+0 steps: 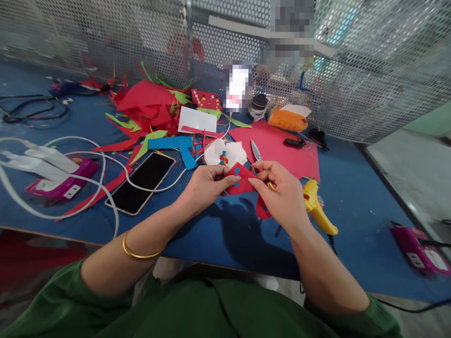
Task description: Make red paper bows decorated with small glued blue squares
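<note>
My one head-worn view looks forward and down, close over the blue table [352, 225], and meets the mesh wall [225, 49] at twelve o'clock.

left hand [204, 187] and right hand [283, 192] pinch a blue-patched red paper [244, 182] above the blue table [355, 225]

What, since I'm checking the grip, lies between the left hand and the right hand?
In the head view, a red piece with blue squares lies between the left hand and right hand, pinched by both.
</note>
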{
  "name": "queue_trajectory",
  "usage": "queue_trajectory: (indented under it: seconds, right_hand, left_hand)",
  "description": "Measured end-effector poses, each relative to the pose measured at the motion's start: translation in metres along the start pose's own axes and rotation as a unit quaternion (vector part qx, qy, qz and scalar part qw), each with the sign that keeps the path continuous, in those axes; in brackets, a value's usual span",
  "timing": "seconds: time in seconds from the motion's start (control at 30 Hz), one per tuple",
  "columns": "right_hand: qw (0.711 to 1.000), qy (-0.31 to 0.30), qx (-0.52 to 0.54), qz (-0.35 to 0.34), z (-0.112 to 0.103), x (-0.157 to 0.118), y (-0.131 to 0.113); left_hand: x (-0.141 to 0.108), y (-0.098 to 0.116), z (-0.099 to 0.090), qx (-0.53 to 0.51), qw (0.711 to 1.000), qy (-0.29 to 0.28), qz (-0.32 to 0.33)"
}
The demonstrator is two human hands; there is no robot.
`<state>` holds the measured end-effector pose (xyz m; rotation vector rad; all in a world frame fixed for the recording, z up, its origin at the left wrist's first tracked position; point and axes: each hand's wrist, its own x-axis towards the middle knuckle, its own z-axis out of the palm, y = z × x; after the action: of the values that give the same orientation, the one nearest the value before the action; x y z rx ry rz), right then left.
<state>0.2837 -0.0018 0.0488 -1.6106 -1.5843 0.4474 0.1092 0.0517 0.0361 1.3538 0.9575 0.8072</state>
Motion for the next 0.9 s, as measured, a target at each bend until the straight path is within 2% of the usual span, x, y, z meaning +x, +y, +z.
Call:
queue_trajectory:
  seconds: [0.13,0.3,0.4,0.47,0.6,0.67,0.77,0.9]
  right_hand:
    - [1.0,-0.006,-0.005,-0.002,0.0,0.0,0.0]
    - [0.999,-0.049,0.009,-0.02,0.002,-0.001,-0.002]
    - [0.999,-0.042,0.007,-0.017,0.001,-0.001,-0.002]
    - [0.999,-0.035,0.009,-0.013,0.001,-0.002,-0.002]
    - [0.999,-0.035,0.007,-0.013,0.002,-0.002,-0.001]
    - [0.999,-0.026,0.019,-0.016,0.002,-0.001,-0.002]
    - [0.996,0.06,0.056,-0.026,-0.003,0.003,0.001]
    - [0.961,0.266,0.073,-0.025,-0.015,0.014,0.012]
  left_hand:
    - [-0.001,0.001,0.0,0.008,1.0,0.014,0.008]
    - [-0.002,0.006,0.0,0.021,0.998,0.039,0.041]
    - [-0.003,0.007,0.0,0.014,0.998,0.043,0.043]
    - [-0.003,0.007,0.0,-0.006,0.999,0.031,0.025]
    - [-0.002,0.004,0.0,-0.033,0.999,-0.029,-0.025]
    - [-0.001,0.003,-0.001,-0.026,0.999,-0.027,-0.034]
    - [0.0,0.004,-0.003,-0.029,0.999,0.003,-0.043]
    - [0.001,0.005,-0.01,-0.076,0.996,0.017,-0.052]
